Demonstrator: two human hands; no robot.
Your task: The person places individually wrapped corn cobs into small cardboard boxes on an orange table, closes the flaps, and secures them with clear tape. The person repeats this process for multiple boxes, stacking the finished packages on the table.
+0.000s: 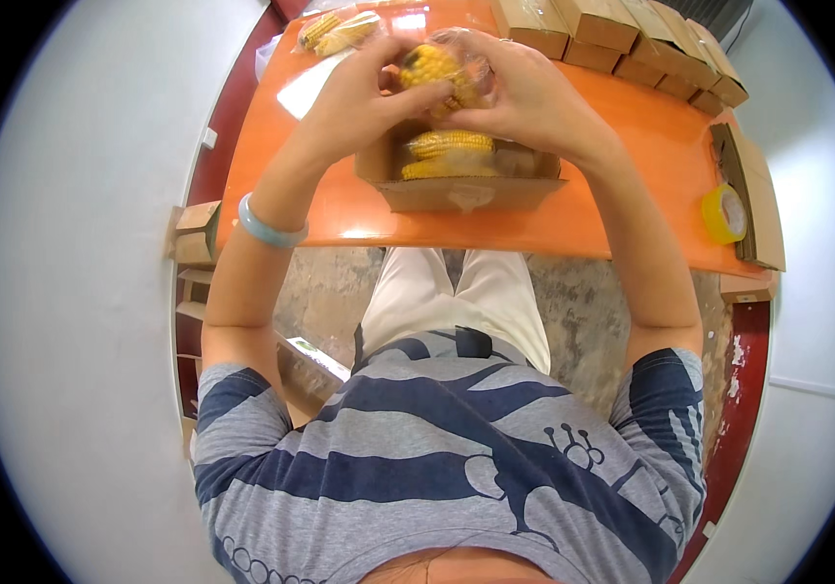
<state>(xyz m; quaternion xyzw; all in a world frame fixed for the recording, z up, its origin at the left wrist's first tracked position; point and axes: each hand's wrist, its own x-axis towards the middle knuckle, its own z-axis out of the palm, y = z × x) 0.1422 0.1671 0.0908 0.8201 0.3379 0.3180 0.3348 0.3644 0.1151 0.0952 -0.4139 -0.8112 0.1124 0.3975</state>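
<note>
Both my hands hold a clear plastic bag with yellow corn [428,67] above the far side of an open cardboard box [461,196]. My left hand [381,95] has its fingers around the corn's left side, and my right hand [509,91] grips the bag on the right. Inside the box lie bagged corn cobs [454,144], seen below my hands. The far part of the box is hidden by my hands. Another clear bag of corn cobs [348,33] rests at the table's far left, beside a white sheet [312,86] partly covered by my left hand.
Closed cardboard boxes [596,29] are stacked at the back right of the orange table [651,160]. Near the right edge, a yellow roll of tape [724,213] leans by flattened cardboard [760,197]. More cardboard boxes [197,230] stand off the table's left side.
</note>
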